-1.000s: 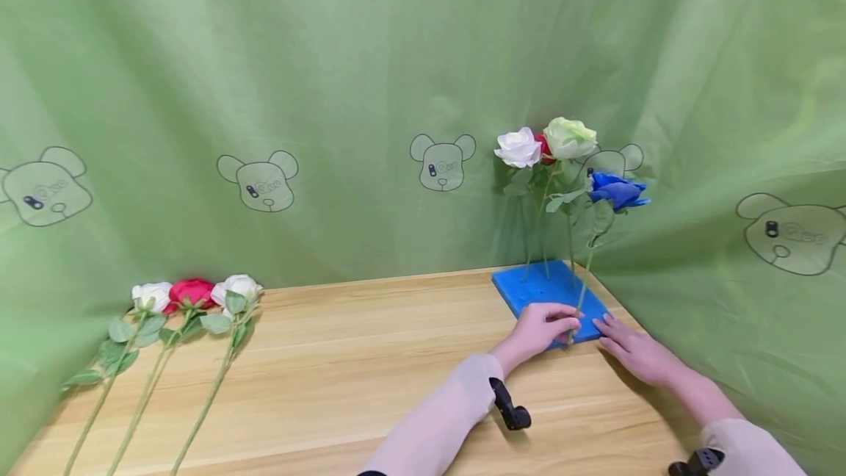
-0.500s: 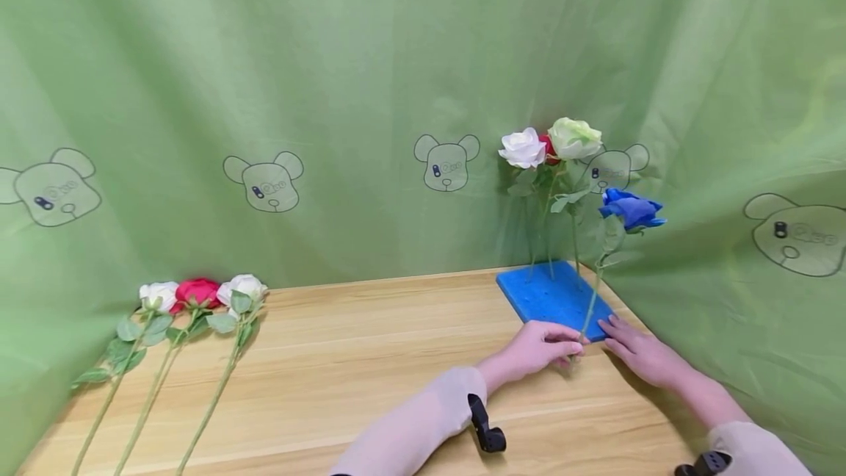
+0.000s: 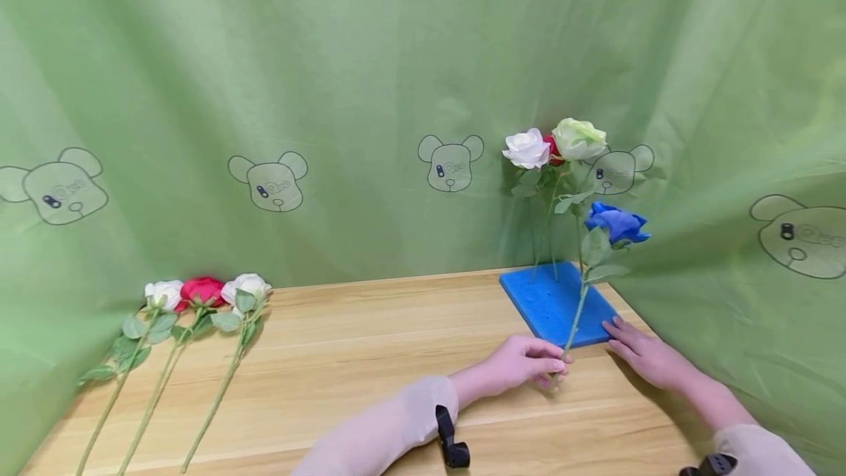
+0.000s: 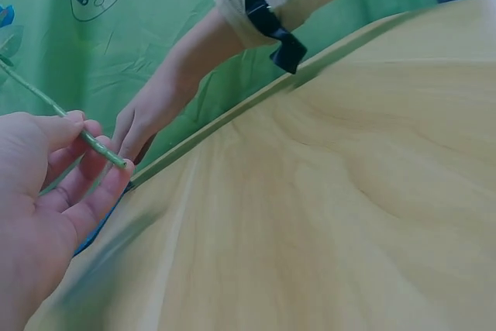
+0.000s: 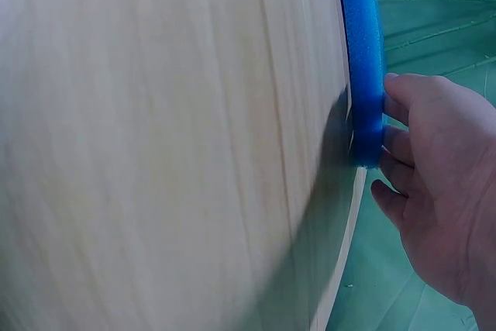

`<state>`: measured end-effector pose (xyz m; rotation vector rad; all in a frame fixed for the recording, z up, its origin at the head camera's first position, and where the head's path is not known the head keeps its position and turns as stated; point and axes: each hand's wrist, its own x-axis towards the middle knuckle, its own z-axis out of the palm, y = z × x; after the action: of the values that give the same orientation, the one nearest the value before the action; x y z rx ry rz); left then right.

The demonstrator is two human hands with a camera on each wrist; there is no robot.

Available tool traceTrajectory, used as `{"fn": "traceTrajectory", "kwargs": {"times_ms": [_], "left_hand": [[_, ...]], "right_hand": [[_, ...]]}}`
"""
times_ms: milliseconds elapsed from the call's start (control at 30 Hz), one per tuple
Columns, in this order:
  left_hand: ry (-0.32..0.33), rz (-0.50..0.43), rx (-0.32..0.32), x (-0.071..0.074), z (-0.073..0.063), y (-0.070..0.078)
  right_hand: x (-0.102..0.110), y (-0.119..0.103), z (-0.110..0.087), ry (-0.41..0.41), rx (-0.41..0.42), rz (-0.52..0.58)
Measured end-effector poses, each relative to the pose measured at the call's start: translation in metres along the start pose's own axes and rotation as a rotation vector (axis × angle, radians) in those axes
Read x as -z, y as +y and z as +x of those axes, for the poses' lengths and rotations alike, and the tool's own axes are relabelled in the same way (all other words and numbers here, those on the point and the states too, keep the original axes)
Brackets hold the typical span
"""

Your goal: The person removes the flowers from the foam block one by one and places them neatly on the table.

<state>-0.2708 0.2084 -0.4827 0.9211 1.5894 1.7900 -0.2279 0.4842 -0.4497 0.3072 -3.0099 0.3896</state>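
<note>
In the head view, my left hand [image 3: 518, 367] pinches the lower stem of a blue rose [image 3: 617, 225], just off the front edge of a blue foam board [image 3: 543, 307]. The flower leans up and to the right, over the board. The left wrist view shows the cut end of its green stem [image 4: 99, 147] between thumb and fingers, above the wood. My right hand [image 3: 651, 358] rests with extended fingers on the board's front right corner. From the right wrist, the fingertips lie along the foam board's edge [image 5: 364, 60].
A white rose [image 3: 526, 148], a red rose [image 3: 554, 153] and a pale green rose [image 3: 579, 139] stand upright in the board's back part. On the table's left lie a white rose [image 3: 163, 294], a red rose [image 3: 202, 291] and another white rose [image 3: 246, 286]. Green curtain [image 3: 357, 79] surrounds the table.
My left hand has drawn the blue rose back from the board, toward the front and left. The bloom sits lower than before. My right hand stays at the board's corner.
</note>
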Motion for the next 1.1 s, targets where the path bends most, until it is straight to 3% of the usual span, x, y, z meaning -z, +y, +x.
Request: {"fn": "traceTrajectory", "kwargs": {"times_ms": [200, 533, 1100], "left_hand": [[-0.027, -0.021, 0.036, 0.006, -0.022, 0.004], [-0.002, -0.016, 0.048, 0.016, -0.053, 0.014], [0.106, -0.026, 0.03, 0.046, -0.101, 0.027]], "right_hand": [[-0.001, 0.003, 0.001, -0.004, 0.006, 0.005], [0.0, 0.003, 0.003, -0.047, -0.017, 0.021], [0.005, 0.009, 0.008, -0.059, 0.033, -0.04]]}}
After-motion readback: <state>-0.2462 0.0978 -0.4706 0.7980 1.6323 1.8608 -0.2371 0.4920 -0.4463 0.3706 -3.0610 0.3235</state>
